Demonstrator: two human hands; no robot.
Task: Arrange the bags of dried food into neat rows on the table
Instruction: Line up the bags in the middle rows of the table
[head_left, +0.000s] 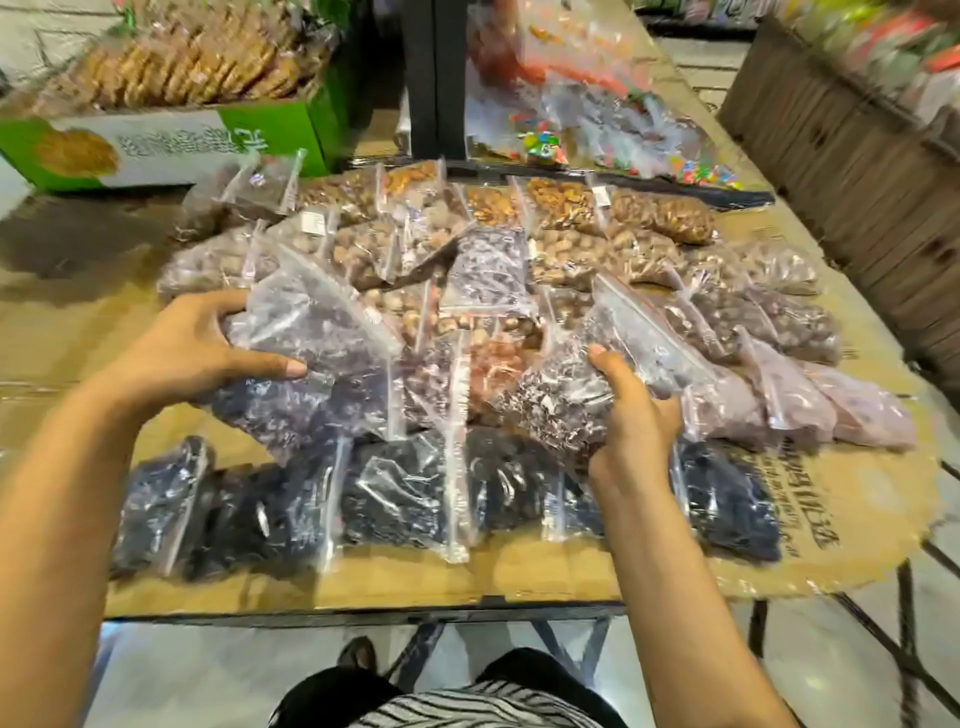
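Many clear zip bags of dried food cover a cardboard-topped table (519, 577). My left hand (202, 348) grips a bag of dark purple dried fruit (317, 322), lifted at the left of the pile. My right hand (634, 415) grips a bag of dark speckled dried food (566, 395) at the right. A front row of black dried-fruit bags (395, 493) lies below both hands. Bags of brown nuts (561, 208) fill the back rows, and pale purple bags (810, 400) lie at the right.
A green carton of biscuits (171, 140) stands at the back left. A black post (434, 78) rises behind the pile, with bags of coloured sweets (597, 119) beside it. A wooden crate (852, 171) stands at the right. The table's front edge is near my legs.
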